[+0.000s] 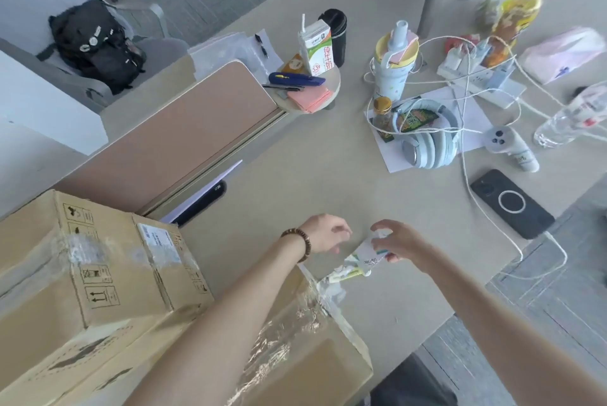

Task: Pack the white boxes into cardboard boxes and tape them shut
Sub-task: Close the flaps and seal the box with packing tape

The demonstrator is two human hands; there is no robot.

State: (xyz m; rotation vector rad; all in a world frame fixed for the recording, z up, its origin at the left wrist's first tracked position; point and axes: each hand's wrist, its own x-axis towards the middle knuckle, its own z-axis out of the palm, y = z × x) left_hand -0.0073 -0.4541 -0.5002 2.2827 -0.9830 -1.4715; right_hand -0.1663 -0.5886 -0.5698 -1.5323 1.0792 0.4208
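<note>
The milk carton (pixel 316 48) bears red Chinese characters reading 纯牛奶 down its side, with "3.3g" in a small mark near its base. The cardboard box (pixel 98 261) carries printed handling pictograms, among them a pair of upward arrows, and a white shipping label (pixel 156 236) whose print is too small to read. Lettering on the white box (pixel 372 254) is blurred.

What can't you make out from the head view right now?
- Cardboard box contents: taped shut, hidden.
- Lower cardboard box: cut off by bottom edge, left forearm across it.
- White box: print blurred, partly covered by right hand.
- Left hand fingertips: motion-blurred, contact unclear.
</note>
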